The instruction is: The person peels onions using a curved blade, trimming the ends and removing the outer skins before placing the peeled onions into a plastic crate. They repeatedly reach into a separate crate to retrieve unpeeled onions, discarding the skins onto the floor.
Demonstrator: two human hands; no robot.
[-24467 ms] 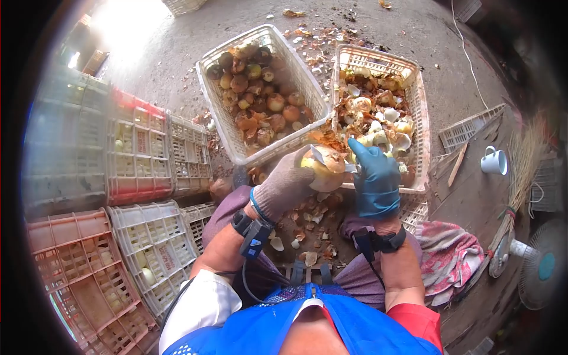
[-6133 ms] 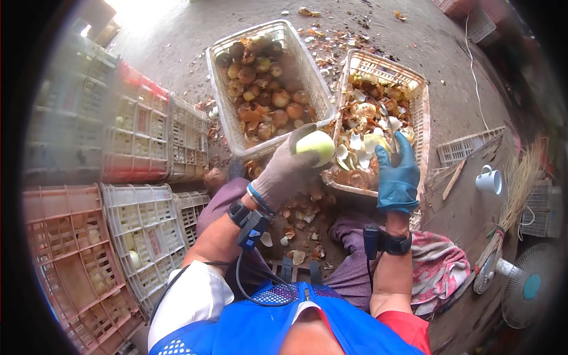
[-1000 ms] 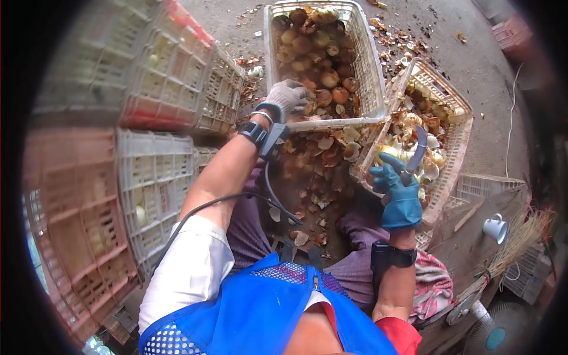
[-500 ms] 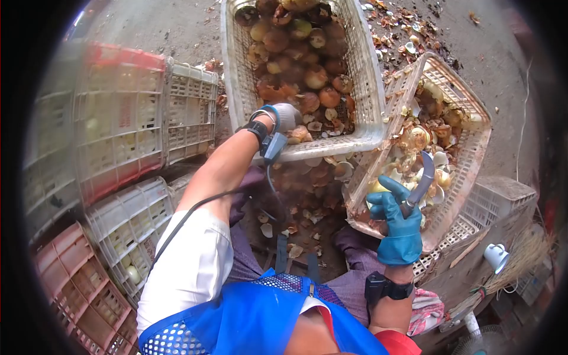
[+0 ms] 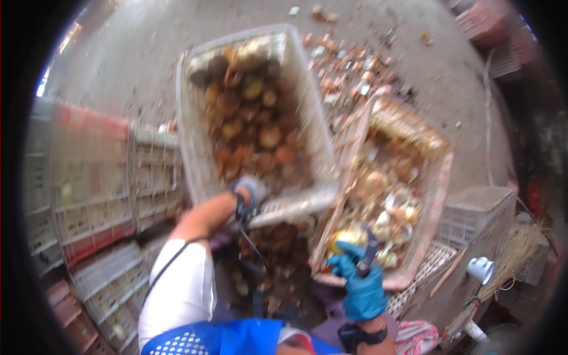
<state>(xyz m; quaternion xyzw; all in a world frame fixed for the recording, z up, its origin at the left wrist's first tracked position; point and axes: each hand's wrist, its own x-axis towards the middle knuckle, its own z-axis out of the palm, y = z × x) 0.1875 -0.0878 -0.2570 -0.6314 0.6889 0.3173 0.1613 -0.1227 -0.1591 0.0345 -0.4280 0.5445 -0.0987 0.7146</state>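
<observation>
My left hand (image 5: 254, 188), in a pale glove, reaches over the near end of a white plastic crate (image 5: 316, 118) that holds many brown onions (image 5: 269, 136). Motion blur smears its fingers, so I cannot make out whether anything is in them. In a teal rubber glove, my right hand (image 5: 361, 293) grips a small curved knife (image 5: 370, 253), its blade pointing up and away. That hand is at the near end of a tilted, dirty crate (image 5: 435, 222) filled with onion skins and pale pieces (image 5: 384, 216). A yellowish onion (image 5: 350, 238) lies there, just beyond the glove.
Stacked crates (image 5: 92, 177) stand along the left. Scattered skins (image 5: 361, 74) cover part of the concrete floor beyond the crates. On the right are a grey crate (image 5: 473, 216), a white mug (image 5: 480, 269) and a straw broom (image 5: 509, 260). A cable runs along my left arm.
The view has shifted, so both crates appear further left and lower. My left hand is still at the onion crate's near end. My right hand still holds the knife, now lower in view.
</observation>
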